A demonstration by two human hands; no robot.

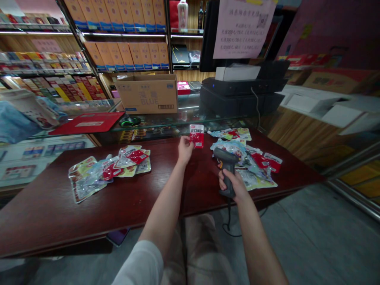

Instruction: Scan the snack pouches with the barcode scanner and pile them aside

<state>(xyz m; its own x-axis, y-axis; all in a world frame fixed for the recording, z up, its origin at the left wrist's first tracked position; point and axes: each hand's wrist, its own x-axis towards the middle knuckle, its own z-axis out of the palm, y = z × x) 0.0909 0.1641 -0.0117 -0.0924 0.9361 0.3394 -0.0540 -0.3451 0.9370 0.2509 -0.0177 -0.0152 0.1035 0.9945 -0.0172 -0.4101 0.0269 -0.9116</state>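
Clock directions were read from the wearer, with 12 o'clock straight ahead. Display shelving (168, 39) stocked with boxes filled the background roughly from 10 to 12 o'clock. The dark-red wooden surface (44, 213) extended across the near area from 9 to 2 o'clock. A black monitor (208, 39) with a printed pink sheet (240, 43) on it stood beyond the surface between 12 and 1 o'clock; a cardboard carton (147, 97) stood between 11 and 12 o'clock. Two piles of plastic packets lay on the surface: the left pile (97, 174) between 10 and 11 o'clock, the right pile (228, 148) at 1 o'clock. Of the two hands, the right hand (233, 182) was closed around the handle of a dark grey barcode scanner (228, 158) at 1 o'clock, just beside the right pile. The left hand (185, 149), nearly closed, gripped the left edge of a red-and-white packet (196, 128) at 12 o'clock, between the piles. Whether this packet touched the surface could not be determined.
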